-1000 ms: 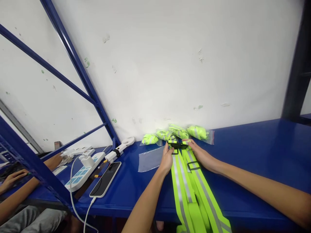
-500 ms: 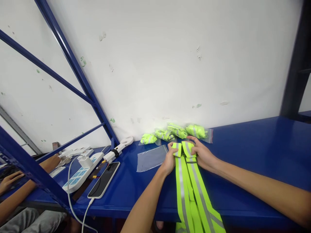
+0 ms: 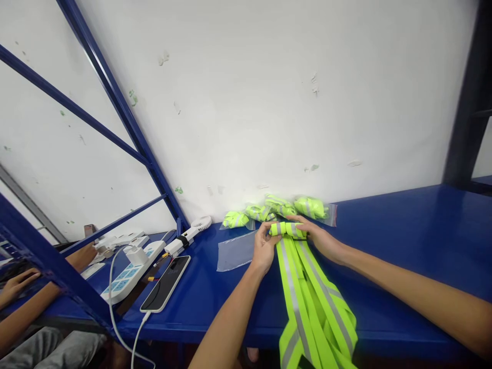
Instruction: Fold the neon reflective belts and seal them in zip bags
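A neon yellow reflective vest made of straps (image 3: 307,287), with silver stripes, lies on the blue table and hangs over its front edge. Its far end is rolled into a small bundle. My left hand (image 3: 265,247) grips the left end of that roll between thumb and fingers. On the roll's right end my right hand (image 3: 321,238) is closed, fingers over the top. Just left of my left hand lies a flat clear plastic bag (image 3: 234,252), partly covered by it. Beyond the hands, several bagged neon vests (image 3: 282,206) sit in a row against the wall.
A phone (image 3: 166,284) on a charging cable lies to the left, beside a white power strip (image 3: 132,271). A small white fan (image 3: 202,222) stands behind them. Blue rack posts (image 3: 126,107) rise at the left, with another person's arms (image 3: 36,305) beyond.
The far end of the vest has gone from two separate folded strap ends to one tighter roll. The hanging straps have shifted and spread wider near the table's front edge.
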`<state>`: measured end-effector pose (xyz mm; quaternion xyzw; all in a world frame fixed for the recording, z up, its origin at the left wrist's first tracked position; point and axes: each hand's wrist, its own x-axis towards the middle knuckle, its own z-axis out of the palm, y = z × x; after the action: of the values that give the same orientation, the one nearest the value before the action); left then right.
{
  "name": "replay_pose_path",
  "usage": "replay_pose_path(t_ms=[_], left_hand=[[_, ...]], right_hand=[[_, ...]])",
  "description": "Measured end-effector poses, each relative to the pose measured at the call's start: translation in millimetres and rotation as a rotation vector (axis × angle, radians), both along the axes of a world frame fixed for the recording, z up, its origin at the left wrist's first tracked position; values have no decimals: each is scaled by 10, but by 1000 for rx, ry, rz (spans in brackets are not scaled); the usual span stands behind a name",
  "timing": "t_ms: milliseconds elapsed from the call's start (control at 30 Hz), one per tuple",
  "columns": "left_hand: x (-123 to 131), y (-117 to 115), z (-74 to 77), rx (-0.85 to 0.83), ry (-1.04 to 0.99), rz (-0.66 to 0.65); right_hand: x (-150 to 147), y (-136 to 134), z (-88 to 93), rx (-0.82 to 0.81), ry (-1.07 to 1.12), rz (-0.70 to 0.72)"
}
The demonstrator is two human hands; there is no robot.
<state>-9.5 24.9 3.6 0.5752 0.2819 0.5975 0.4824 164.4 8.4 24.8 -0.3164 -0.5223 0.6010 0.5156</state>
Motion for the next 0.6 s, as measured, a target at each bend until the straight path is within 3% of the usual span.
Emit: replay_pose_path(t_ms=[167,267,433,600], left_hand=[[32,-31,46,21,-61,33],[13,-39,99,59,-86,126],[-33,-86,199,228,32,316],[-33,-152,224,214,58,278]], right_hand=[[-104,10,-71,-191,97,-40],[-95,-4,-83,-241,158,97],[-68,-90,-60,-211,174,246],[-63,-28,-38,-111,156,127]])
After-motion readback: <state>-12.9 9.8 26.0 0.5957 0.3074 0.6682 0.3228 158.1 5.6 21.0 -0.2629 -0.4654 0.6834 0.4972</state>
